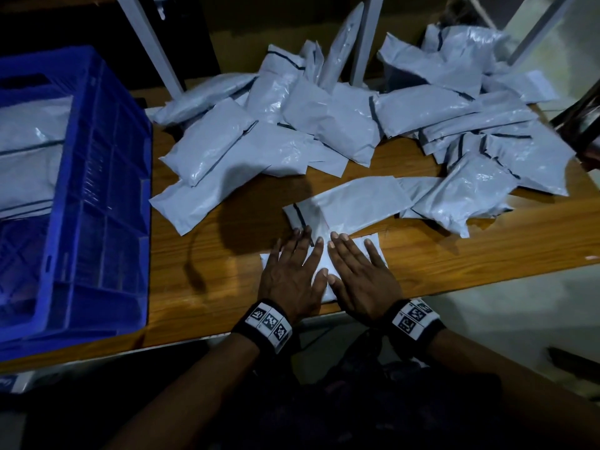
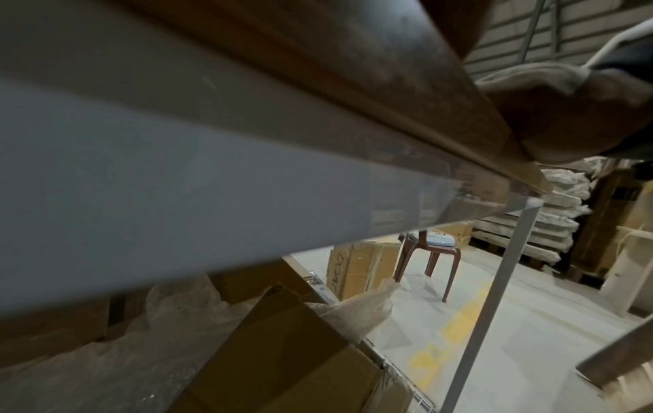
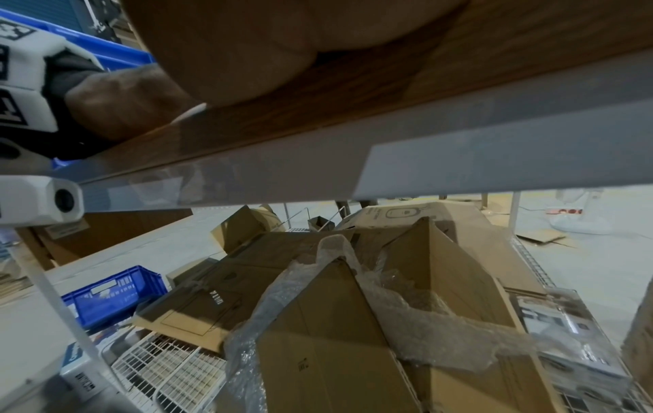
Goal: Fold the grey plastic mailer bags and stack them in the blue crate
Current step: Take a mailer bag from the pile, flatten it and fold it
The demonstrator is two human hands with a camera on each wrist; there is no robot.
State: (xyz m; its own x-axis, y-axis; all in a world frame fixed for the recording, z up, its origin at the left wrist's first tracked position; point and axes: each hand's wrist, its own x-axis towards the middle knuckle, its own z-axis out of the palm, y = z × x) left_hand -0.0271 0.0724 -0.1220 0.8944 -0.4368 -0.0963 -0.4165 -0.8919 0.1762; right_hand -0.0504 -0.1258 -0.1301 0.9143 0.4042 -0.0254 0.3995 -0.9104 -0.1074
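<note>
Lower centre of the head view: your left hand (image 1: 290,274) and right hand (image 1: 360,277) lie side by side, palms down and fingers straight, thumbs almost meeting, both pressing flat on one folded mailer bag (image 1: 319,258) at the near edge of the wooden table (image 1: 211,287). Neither hand curls round anything; the two wrist views look under the table edge and show only the heels of the palms. The pressed bag is slick plastic with air likely trapped inside, so the main risk, by judgement, is that the fold springs open once you lift your palms, or that the bag slides off the near edge if you push toward yourself. Just above your fingertips a second bag (image 1: 347,206) lies diagonally, touching or slightly overlapping the one you press; dragging the folded piece away could catch it and spoil the crease. Further out, across the upper centre and upper right, the unfolded heap (image 1: 357,125) rests loosely, several bags overlapping, and a careless reach may send some toward the right edge. At the left of the frame the blue crate (image 1: 107,190) already holds grey bags (image 1: 29,157); a loosely folded piece dropped there could unfold and tilt the stack.
</note>
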